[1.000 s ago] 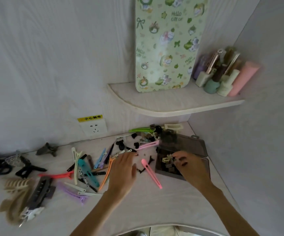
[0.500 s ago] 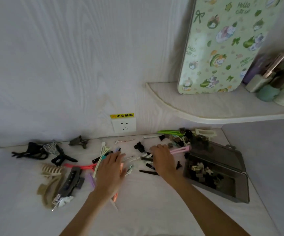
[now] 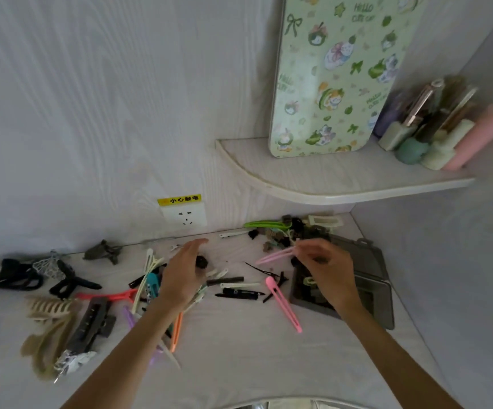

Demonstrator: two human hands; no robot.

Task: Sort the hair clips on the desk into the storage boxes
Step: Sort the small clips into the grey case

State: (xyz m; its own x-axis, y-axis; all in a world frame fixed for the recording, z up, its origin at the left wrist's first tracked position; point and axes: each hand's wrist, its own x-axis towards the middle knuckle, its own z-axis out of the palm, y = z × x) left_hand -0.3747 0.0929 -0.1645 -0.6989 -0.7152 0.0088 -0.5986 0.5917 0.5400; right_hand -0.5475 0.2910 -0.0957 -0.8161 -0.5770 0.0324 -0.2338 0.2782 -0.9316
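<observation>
Many hair clips lie across the white desk. My left hand reaches over the coloured pile with straight fingers, its thumb beside a small black claw clip. Fingers curled, my right hand hovers over the dark grey storage box and seems to pinch a small dark clip. Small clips lie in the box, partly hidden by that hand. A pale pink long clip lies by my right fingertips, and a brighter pink one sits in front of the box.
Beige claw clips, a grey clip and black claw clips lie at the left. A green clip rests by the back wall near a wall socket. Above, a corner shelf carries a patterned board and bottles.
My right hand has moved from the small clips in the middle of the desk back over the storage box. My left hand has reached farther toward the wall. The camera has turned right.
</observation>
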